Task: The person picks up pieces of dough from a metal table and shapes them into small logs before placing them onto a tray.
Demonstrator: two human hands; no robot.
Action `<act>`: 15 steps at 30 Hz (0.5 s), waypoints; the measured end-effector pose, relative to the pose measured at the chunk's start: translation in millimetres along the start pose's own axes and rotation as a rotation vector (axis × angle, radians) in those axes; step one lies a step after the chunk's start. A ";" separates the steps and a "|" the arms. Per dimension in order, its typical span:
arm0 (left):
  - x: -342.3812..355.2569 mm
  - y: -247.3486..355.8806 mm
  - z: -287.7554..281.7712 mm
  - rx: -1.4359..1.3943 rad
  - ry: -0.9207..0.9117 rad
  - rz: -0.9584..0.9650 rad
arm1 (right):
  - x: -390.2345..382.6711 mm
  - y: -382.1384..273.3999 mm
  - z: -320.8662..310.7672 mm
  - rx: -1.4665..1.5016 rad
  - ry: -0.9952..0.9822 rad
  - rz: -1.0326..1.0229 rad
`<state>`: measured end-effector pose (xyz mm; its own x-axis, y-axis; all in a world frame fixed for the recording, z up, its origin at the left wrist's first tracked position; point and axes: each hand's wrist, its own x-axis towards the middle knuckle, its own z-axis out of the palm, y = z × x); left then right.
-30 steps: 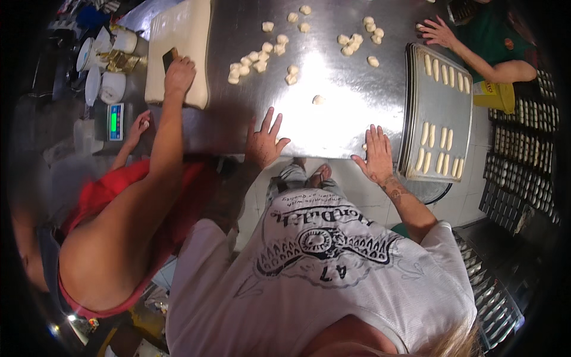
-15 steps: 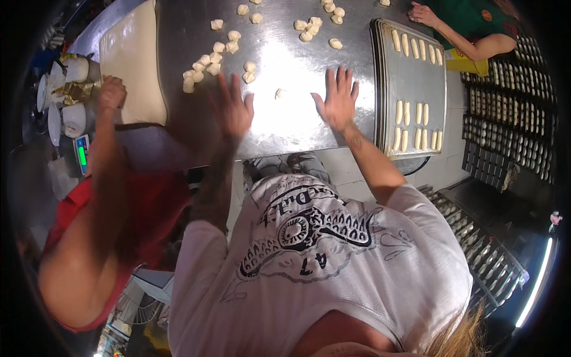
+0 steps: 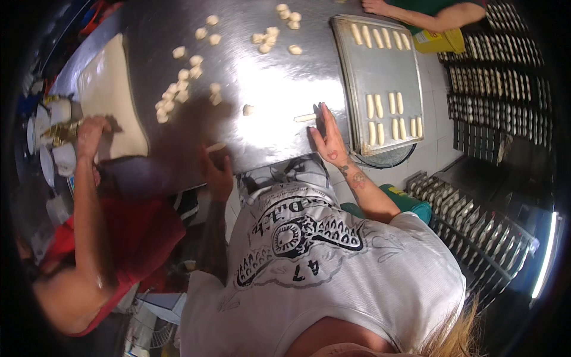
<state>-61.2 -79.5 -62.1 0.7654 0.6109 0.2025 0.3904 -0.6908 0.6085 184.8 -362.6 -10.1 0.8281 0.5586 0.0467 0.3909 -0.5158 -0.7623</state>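
My left hand [image 3: 217, 175] is in shadow at the table's near edge, its fingers beside a pale dough piece [image 3: 217, 147]; whether it grips this piece is unclear. My right hand [image 3: 329, 140] is open, fingers extended, touching or just beside a short dough roll [image 3: 304, 118] on the steel table [image 3: 279, 146]. A single dough lump [image 3: 248, 110] lies between my hands. Farther back are several clusters of dough lumps [image 3: 267, 38]. Right of my right hand is a metal tray [image 3: 383, 71] holding rows of dough rolls [image 3: 380, 133].
On the left, a co-worker in red has a hand [image 3: 94, 132] at a dough slab [image 3: 113, 89], beside white containers [image 3: 62, 113]. Another co-worker's arm [image 3: 428, 18] is above a yellow bucket [image 3: 440, 40]. Racks of filled trays [image 3: 493, 83] line the right.
My left hand has drawn down toward the table edge. My spread right hand has turned more upright, and a dough roll now shows beside its fingers. The whole view has shifted.
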 end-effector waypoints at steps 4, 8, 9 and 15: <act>33.8 -8.6 -24.8 0.086 -0.181 0.057 | 37.4 25.1 -11.6 -0.133 -0.084 -0.237; 66.7 21.3 -38.9 0.319 -0.386 0.148 | 54.7 47.1 7.0 -0.209 -0.294 -0.256; 70.8 38.5 -31.7 0.328 -0.384 0.186 | 53.9 57.2 2.1 -0.058 -0.257 -0.230; 46.0 190.1 57.2 -0.195 -0.282 -0.186 | 29.4 95.2 -180.8 0.658 0.073 0.299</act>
<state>77.6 -204.8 19.0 0.8119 0.5696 -0.1278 0.4521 -0.4749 0.7551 319.0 -512.7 35.4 0.8952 0.3988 -0.1989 -0.1600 -0.1289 -0.9787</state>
